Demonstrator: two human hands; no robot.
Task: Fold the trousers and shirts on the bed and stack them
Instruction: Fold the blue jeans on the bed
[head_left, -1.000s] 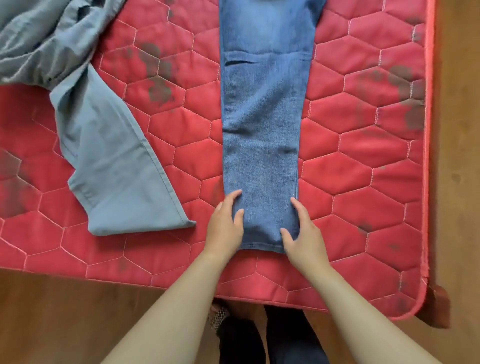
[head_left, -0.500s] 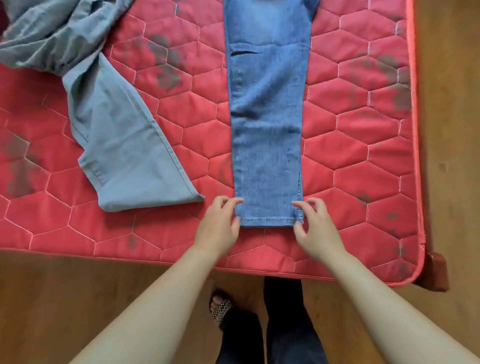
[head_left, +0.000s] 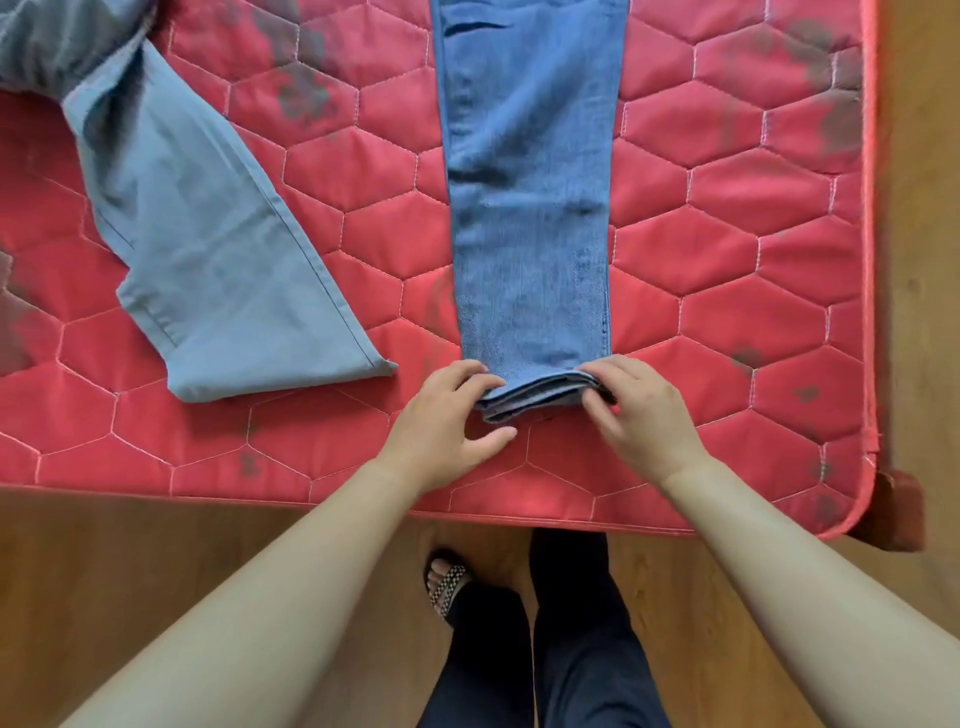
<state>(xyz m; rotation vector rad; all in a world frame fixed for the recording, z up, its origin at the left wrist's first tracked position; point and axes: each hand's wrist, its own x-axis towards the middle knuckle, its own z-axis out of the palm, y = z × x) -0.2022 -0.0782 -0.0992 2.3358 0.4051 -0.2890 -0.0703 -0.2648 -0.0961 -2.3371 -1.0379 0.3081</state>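
— Where both hands lay flat on the cloth a second ago, they now have its near end raised off the mattress (head_left: 727, 457), don't they?

— Yes. The hem (head_left: 535, 397) of the blue jeans (head_left: 530, 208) has come up a little, and its stacked layers show edge-on. That reads as the start of the lengthwise fold, with the bottom about to be carried up toward the waist.

— How do the fingers sit?

— The left hand (head_left: 441, 415) has its fingers curled over the top of the hem's left corner, with the thumb stretched out low beneath the layers. Whether the thumb actually presses the cloth cannot be told. The right hand (head_left: 639, 415) is closed more tightly, its fingers bent over the right corner and the thumb against the edge, a plain pinch.

— And beyond the hands?

— The jeans run straight away from the person, legs laid one on the other, flat on the bed and out of view at the top. Farther left, the grey trousers (head_left: 218, 270) lie unfolded and rumpled, well apart from the jeans, so most of the task likely remains.
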